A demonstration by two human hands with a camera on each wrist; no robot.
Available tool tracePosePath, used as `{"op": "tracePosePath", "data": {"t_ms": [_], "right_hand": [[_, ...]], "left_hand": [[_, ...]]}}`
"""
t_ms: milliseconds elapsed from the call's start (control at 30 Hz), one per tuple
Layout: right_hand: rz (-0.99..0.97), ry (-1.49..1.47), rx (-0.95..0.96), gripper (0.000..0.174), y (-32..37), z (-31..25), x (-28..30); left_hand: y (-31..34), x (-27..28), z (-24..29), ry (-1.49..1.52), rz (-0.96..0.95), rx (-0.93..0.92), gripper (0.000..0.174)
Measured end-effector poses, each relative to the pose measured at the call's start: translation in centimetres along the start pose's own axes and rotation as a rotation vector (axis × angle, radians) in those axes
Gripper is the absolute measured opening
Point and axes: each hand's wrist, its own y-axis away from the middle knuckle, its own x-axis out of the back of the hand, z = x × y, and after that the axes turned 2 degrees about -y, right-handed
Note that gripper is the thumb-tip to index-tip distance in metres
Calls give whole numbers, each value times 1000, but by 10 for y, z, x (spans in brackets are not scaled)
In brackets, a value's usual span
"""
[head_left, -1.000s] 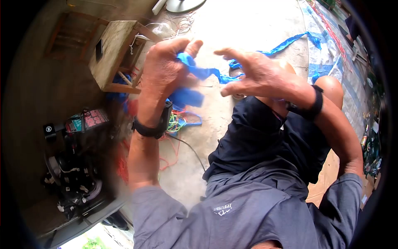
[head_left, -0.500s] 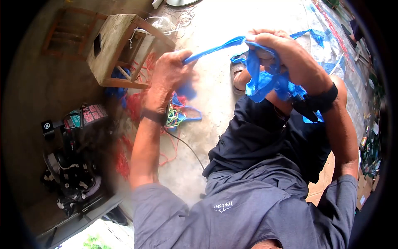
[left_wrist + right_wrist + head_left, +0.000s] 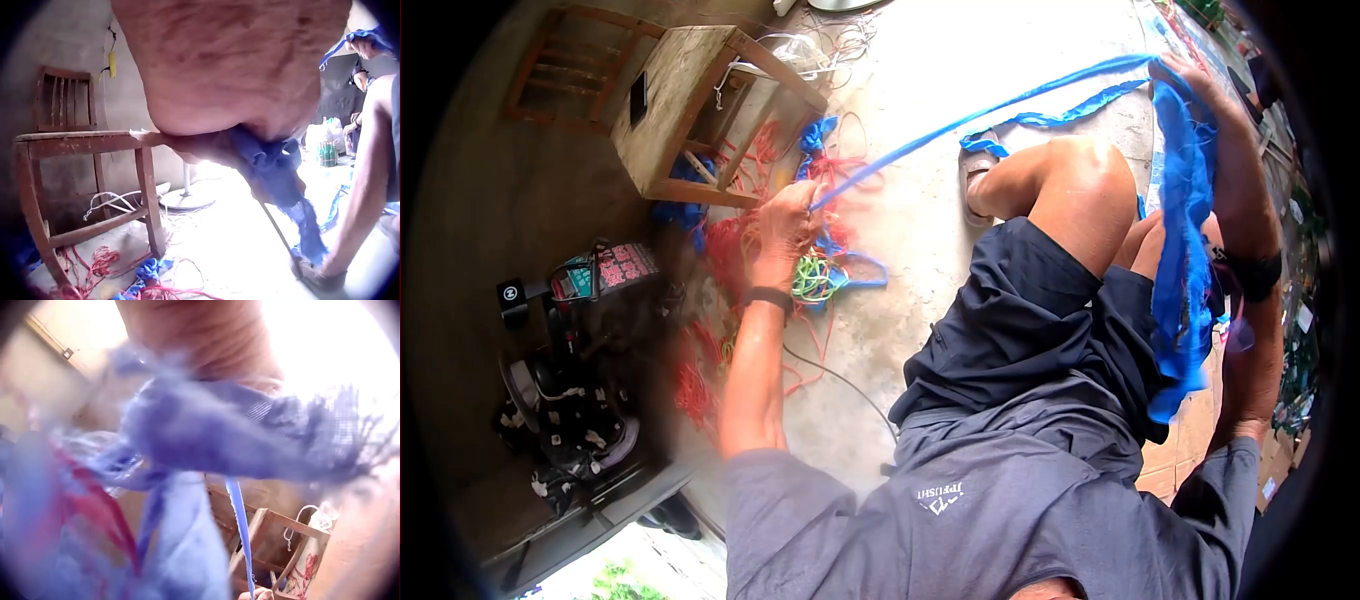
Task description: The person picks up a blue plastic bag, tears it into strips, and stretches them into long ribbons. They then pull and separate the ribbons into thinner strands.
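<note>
Between the two raised arms runs the blue strip [image 3: 1090,73], a thin, nearly straight line slanting across the head view from one hand to the other! At its near-floor end on the left side, the left hand [image 3: 788,222] has it gripped, fingers curled, the strip leaving straight from the knuckles; the left wrist view gives us blue cloth bunched just beneath the palm. Across to the far side, and the right hand [image 3: 1190,80] holds the other end, its fingertips hard to make out. Right below that hand, a broad hanging length [image 3: 1186,220] of blue drops past the bent knee [image 3: 1090,185], ragged at the edges, and in the right wrist view it's mostly blur.

Moving outward, another blue length [image 3: 1080,115] lies beneath the stretched line, one end by the shoe [image 3: 977,190]. Close under the left hand, it's a tangle: green cords [image 3: 812,280] and red strings [image 3: 695,385] on the floor. Just beyond stands the wooden chair [image 3: 665,110], a flat dark object [image 3: 638,98] resting on its seat. Farther off, in the left wrist view, green bottles [image 3: 327,153] stand beside a white bag [image 3: 317,134].
</note>
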Motion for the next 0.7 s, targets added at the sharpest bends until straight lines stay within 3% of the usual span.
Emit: {"op": "tracePosePath", "data": {"t_ms": [33,67,100,167,200,233,300,333,500,600,667,700], "right_hand": [[-25,492,472,38,4,5,-8],[-157,584,212,48,5,1,13],[-164,581,215,48,9,3,19],[120,-28,-256,39,16,1,20],[337,175,-171,38,14,12,20],[168,-374,-408,40,18,13,56],[83,504,-170,41,23,5,90],[-17,824,134,43,22,-11,91],[96,767,201,32,21,-37,97],[89,805,264,30,16,-44,103],[73,829,310,32,13,-51,106],[60,838,325,33,11,-53,108]], "left_hand": [[4,-1,0,10,-9,30,16],[7,1,4,51,50,-42,17],[10,0,0,49,52,-33,17],[18,-3,-9,-7,35,-10,18],[23,-3,-14,-9,52,-5,20],[28,-3,-18,-10,53,-3,20],[43,-4,-31,-76,20,68,21],[52,-4,-38,-54,3,108,24],[105,-6,-59,-75,-44,230,28],[144,-9,-77,-155,-181,373,32],[173,-9,-91,-260,-353,569,31],[190,-10,-101,-260,-353,568,31]]}}
